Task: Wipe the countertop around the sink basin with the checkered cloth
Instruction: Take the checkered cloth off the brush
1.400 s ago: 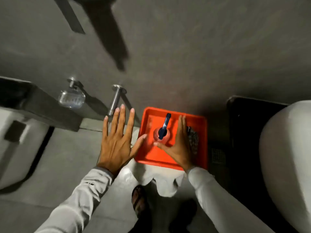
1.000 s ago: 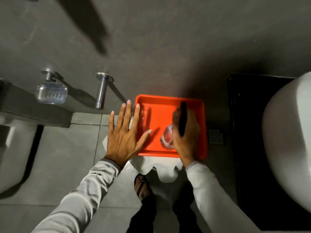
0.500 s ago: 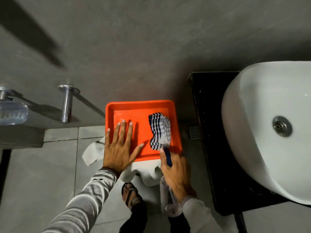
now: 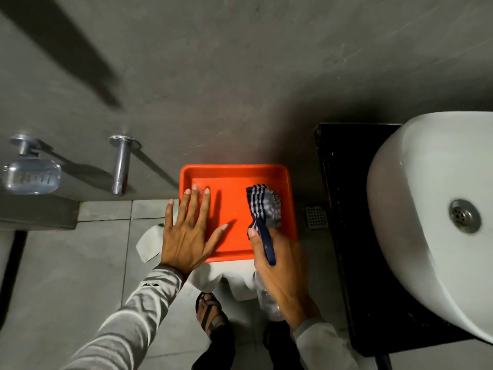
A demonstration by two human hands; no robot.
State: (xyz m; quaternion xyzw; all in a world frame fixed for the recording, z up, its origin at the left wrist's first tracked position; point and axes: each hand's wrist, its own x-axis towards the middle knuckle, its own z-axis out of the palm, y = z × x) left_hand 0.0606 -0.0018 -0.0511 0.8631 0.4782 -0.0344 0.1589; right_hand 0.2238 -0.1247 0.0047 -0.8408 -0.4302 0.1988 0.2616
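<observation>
Right hand (image 4: pixel 280 265) clenched on a spray bottle (image 4: pixel 266 297), left hand (image 4: pixel 189 231) flat and released, the checkered cloth (image 4: pixel 262 206) risks staying snagged in the orange tray (image 4: pixel 289 182).

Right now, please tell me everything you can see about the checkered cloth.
The checkered cloth is dark blue and white, striped at the edges and checked in the middle, and looks like thin woven fabric. It lies crumpled in the right part of the orange tray. The right hand, which holds a clear bottle with a blue spray head, is right at its near end. The left hand is apart from it.
</observation>
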